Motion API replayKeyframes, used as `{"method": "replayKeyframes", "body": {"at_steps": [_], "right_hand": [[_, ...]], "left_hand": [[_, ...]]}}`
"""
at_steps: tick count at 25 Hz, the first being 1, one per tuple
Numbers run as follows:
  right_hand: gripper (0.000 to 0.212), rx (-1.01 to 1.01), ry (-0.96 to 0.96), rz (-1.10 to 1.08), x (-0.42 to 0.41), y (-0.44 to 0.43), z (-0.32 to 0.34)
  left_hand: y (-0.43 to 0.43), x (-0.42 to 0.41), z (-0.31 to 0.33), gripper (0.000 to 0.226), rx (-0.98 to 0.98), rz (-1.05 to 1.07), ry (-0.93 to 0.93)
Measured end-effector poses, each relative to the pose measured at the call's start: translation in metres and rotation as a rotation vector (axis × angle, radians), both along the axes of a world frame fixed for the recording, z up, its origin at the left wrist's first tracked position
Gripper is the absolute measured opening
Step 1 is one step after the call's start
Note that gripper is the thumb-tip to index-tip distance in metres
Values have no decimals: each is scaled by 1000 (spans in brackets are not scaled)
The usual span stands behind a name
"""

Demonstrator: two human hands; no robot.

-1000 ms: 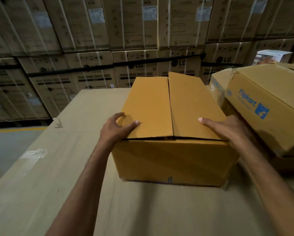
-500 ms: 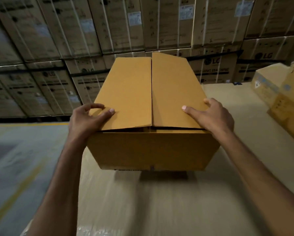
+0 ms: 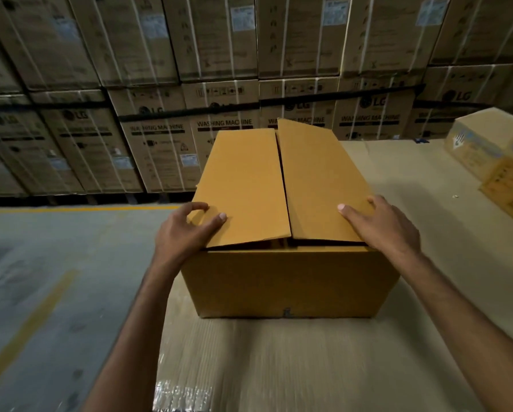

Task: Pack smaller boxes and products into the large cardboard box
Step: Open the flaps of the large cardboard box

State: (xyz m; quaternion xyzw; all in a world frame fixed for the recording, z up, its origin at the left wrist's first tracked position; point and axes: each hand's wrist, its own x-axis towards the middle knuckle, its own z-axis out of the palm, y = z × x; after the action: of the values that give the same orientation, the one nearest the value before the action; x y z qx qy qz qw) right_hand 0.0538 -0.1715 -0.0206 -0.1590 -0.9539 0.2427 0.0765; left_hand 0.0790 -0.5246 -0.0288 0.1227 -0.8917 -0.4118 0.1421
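A large yellow-brown cardboard box (image 3: 288, 281) stands at the left end of a cardboard-covered work surface (image 3: 279, 361). Its two top flaps are folded over but lie loose, with a gap at the near edge and the right flap slightly raised. My left hand (image 3: 184, 233) grips the near left corner of the box, thumb on the left flap and fingers curled round the edge. My right hand (image 3: 383, 224) holds the near right corner, thumb on the right flap. The box's contents are hidden.
Smaller cardboard boxes (image 3: 493, 162) sit at the far right of the surface. A wall of stacked washing-machine cartons (image 3: 219, 84) fills the background. To the left the surface ends above a grey floor (image 3: 41, 278) with yellow lines.
With both hands on its near corners, the box has moved left along the surface, away from the printed boxes. The flaps now gape slightly more at the near edge.
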Motion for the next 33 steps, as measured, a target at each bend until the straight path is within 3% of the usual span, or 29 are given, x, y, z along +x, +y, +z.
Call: {"method": "replayKeyframes", "body": {"at_steps": [3,6,10,13,16,19,21,23,25,27,30,33], "right_hand": [[60,113,79,117,5,-25,0],[42,75,213,361,13,-71,9],[52,-186,286,635,25,-131,34],[56,-361,314,687,30,-166,51],[48,-406,317,820,29,-200,61],[45,-344,310,939,25,-233,59],[53,-198,262,980,21,-255,51],[56,-60,166,1023,20,-273,39],[55,50,101,1062,22,-283,25],[50,140,89,1068,22,-286,13],[41,168,91,1040,21,-287,3],[36,109,102,1032,24,-281,4]], "left_hand": [[0,0,5,75,-29,-102,-33],[0,11,12,82,-74,-274,11],[4,28,28,54,-3,-511,208],[0,37,37,44,18,-427,417],[-17,43,43,42,-64,-296,617],[-30,52,44,43,-104,-101,770],[-35,55,37,44,-21,141,792],[-42,56,20,49,101,350,732],[-54,59,0,59,210,431,639],[-62,65,-19,76,285,490,398],[-56,71,-34,93,129,483,-17],[-42,68,-39,71,45,310,-59]]}}
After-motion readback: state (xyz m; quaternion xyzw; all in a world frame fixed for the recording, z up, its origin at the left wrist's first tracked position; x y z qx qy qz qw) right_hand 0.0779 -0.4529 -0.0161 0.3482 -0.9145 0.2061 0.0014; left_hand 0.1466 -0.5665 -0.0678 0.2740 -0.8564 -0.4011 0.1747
